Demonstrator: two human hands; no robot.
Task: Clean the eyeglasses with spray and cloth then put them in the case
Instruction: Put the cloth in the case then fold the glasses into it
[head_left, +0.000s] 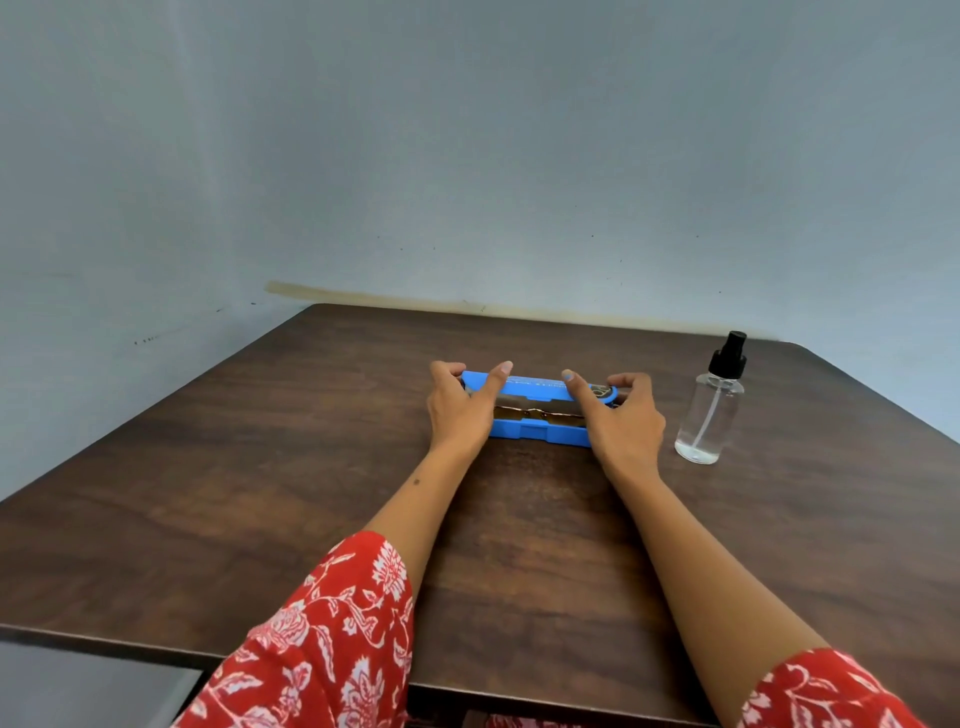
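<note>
Dark woodgrain table (311, 493), both hands (460, 410) (621, 421) gripping slim blue case (535, 431)

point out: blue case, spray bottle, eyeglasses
blue case (535, 430): head view, front wall of base.
spray bottle (709, 415): head view, clear body.
eyeglasses (535, 413): head view, bridge, inside the partly open case.

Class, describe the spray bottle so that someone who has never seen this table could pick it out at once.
Start at the dark wooden table and look to its far right side, just right of the right hand on the blue case. There the spray bottle stands upright: the only clear, see-through thing, with a black pump top.
</note>
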